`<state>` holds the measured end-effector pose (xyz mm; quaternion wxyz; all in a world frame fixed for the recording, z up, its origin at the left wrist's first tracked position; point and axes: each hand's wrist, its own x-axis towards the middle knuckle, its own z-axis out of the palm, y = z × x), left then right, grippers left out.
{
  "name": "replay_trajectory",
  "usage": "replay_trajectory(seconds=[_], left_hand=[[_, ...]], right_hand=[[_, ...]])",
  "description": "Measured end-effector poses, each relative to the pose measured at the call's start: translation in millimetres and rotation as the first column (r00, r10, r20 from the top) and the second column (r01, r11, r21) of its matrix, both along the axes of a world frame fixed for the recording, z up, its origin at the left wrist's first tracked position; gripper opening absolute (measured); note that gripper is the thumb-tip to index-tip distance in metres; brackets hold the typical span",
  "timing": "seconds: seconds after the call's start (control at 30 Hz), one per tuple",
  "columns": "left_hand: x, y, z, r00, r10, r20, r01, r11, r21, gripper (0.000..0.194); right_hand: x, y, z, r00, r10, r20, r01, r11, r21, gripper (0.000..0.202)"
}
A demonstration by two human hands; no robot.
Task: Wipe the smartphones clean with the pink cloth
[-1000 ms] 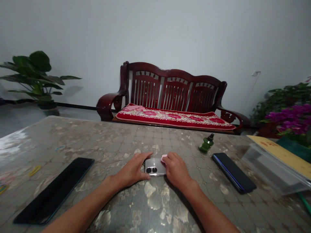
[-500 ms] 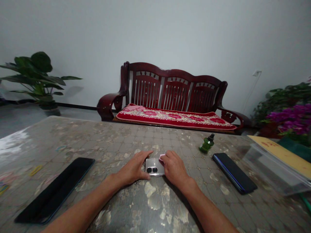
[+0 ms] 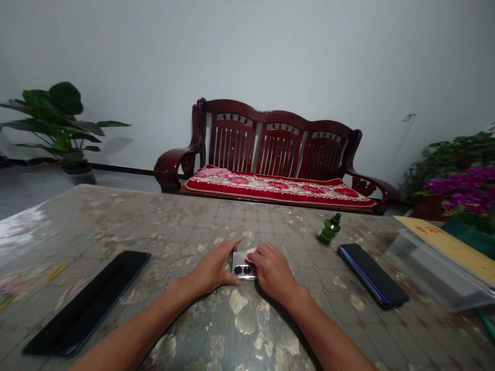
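Observation:
A silver smartphone (image 3: 240, 258) lies back side up on the table, its two dark round camera lenses at the left end. My left hand (image 3: 213, 264) steadies that end, with the thumb at the near edge and the fingers along the far edge. My right hand (image 3: 273, 269) is closed on a small pink cloth (image 3: 250, 254) and presses it on the phone's back. The hand and cloth hide the phone's right part.
A tablet (image 3: 88, 304) lies left, near yellow and teal bands. At right are a green spray bottle (image 3: 328, 230), a dark phone (image 3: 373, 275) and a clear plastic box (image 3: 429, 273). A wooden bench (image 3: 263, 139) stands behind the patterned table (image 3: 247, 319).
My right hand has slid left with the pink cloth across the phone's back, covering more of it. My left hand has stayed nearly still at the phone's left end.

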<state>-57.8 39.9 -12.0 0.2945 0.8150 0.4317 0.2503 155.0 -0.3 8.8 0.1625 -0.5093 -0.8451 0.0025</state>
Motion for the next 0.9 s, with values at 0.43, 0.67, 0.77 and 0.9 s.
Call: replay_trajectory(seconds=[0.43,0.67,0.77,0.9], left_hand=[[0,0,-3.1,1.0,0.019,0.02,-0.019,1.0,0.013,0.103],[-1,0,-4.2,0.999,0.014,0.03,-0.015,1.0,0.023,0.102],[0,0,-3.2,1.0,0.021,0.019,-0.021,1.0,0.01,0.103],[0,1,-3.8,1.0,0.006,0.027,-0.006,1.0,0.015,0.103]], right_hand=[[-1,-5,-1.2,0.994,0.082,-0.068,-0.082,0.997,0.008,0.031],[2,-6,-1.4,0.993,0.113,-0.04,-0.112,0.993,0.023,0.032],[7,-7,0.6,0.998,0.053,-0.033,-0.052,0.998,0.034,0.031],[0,-6,0.4,0.994,0.1,-0.045,-0.098,0.995,0.029,0.031]])
